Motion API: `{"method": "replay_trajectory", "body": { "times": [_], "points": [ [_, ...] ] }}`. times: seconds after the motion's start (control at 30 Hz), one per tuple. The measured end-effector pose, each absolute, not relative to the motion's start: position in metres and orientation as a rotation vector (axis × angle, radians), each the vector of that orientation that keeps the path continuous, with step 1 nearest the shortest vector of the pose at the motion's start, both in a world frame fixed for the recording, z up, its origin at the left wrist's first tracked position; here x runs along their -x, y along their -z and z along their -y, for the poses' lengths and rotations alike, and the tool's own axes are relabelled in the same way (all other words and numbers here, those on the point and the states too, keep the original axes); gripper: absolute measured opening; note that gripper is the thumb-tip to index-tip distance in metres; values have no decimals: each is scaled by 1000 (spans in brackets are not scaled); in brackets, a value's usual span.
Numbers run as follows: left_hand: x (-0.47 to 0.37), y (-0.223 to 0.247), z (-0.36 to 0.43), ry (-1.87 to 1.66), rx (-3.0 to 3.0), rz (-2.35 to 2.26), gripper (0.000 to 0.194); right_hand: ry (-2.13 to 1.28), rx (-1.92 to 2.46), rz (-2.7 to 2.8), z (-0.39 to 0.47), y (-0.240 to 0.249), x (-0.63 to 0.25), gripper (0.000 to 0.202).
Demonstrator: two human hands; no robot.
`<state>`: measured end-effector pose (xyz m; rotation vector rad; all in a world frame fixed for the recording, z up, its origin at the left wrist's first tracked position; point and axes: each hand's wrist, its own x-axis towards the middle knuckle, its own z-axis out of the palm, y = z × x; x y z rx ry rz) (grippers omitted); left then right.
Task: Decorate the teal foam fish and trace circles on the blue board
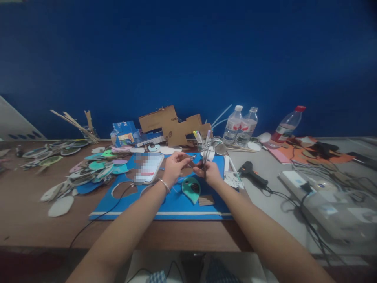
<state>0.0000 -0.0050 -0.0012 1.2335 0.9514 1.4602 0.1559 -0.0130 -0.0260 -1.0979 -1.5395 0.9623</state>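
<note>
My right hand [212, 173] is closed around a pair of scissors [205, 156], whose blades point up and away from me. Close beside it, my left hand [174, 167] pinches a small piece that is too blurred to name. Both hands are over a blue sheet [171, 215] with cut-out holes. Below them lies a teal leaf-shaped cutout [191, 189] with dark spots, and next to that a small piece of corrugated cardboard [206, 200]. A phone [149, 169] is propped just left of my left hand.
Many coloured cutouts [97, 166] are heaped at the left. Cardboard pieces [173, 125] and water bottles [232, 125] stand along the back wall. To the right are a black glue gun [252, 175], a power strip [294, 181] and tangled cables [306, 214].
</note>
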Motion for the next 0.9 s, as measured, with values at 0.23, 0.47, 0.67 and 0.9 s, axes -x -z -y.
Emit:
{"method": "replay_trajectory", "body": {
  "times": [0.23, 0.47, 0.67, 0.9],
  "points": [
    [4, 5, 3, -1458, -1256, -1030, 23, -921, 1161, 1651, 17, 24, -152, 27],
    [0, 1, 4, -1379, -1282, -1030, 25, -991, 1195, 1639, 16, 22, -152, 29],
    [-4, 5, 8, -1102, -1466, -1122, 33, -1012, 1204, 1535, 16, 21, -152, 30],
    [5, 4, 4, -1189, -1789, -1300, 30, -1215, 1037, 1342, 17, 21, -147, 32]
  ]
}}
